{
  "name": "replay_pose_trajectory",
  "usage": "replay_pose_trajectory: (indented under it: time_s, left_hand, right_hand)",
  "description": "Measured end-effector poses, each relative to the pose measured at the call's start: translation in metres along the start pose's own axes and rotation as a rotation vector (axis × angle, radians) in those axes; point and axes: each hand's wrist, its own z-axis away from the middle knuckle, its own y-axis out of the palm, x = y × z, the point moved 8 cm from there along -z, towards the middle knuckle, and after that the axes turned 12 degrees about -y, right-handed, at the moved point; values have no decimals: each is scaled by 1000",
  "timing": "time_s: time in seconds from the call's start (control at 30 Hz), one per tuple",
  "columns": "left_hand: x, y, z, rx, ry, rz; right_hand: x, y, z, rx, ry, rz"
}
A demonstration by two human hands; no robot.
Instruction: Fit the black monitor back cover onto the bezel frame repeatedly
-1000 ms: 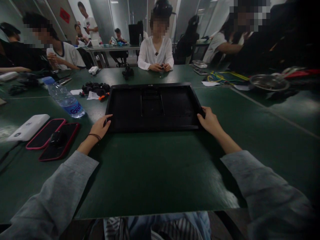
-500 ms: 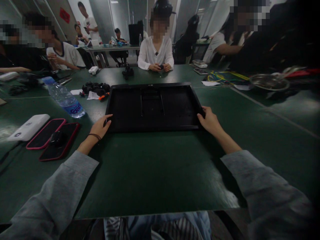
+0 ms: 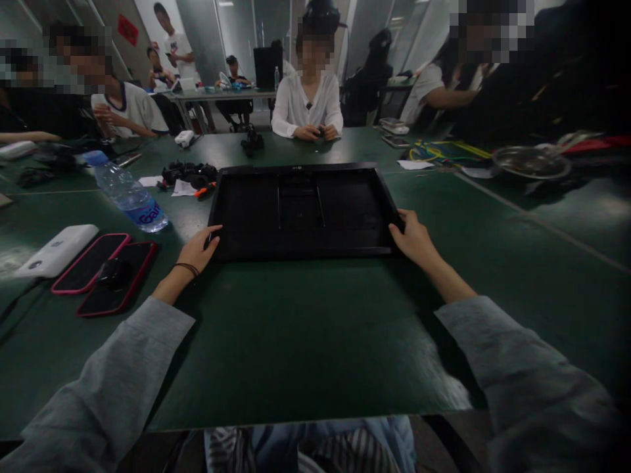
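Note:
A wide, shallow black tray (image 3: 345,209) with a raised rim lies on the green table in front of me. Two thin bars run across its middle, with a darker block between them at the far side. My left hand (image 3: 196,251) grips its near left edge, thumb and forefinger on the rim, the other fingers partly hidden. At the near right edge, my right hand (image 3: 415,238) holds the rim the same way, its thumb on the inner side.
Left of the tray, a water bottle (image 3: 131,197) leans at a slant, beside a white power bank (image 3: 59,251) and two pink-and-red-edged phones (image 3: 123,292). Black gear (image 3: 190,174) lies behind. A metal bowl (image 3: 531,162) and coloured cables (image 3: 444,151) are at right. A person sits opposite.
My hands and the tray stay where they were. Across the table, the seated person's hands shift slightly around a small dark object.

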Motion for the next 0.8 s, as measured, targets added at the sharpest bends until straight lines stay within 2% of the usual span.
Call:
replay_pose_trajectory:
  time_s: [0.33,0.8]
  left_hand:
    - [-1,2,0,32,-11,-28]
    - [2,2,-1,0,8,-10]
  right_hand:
    - [-3,2,0,2,0,30]
    - [-6,2,-1,-2,-8,33]
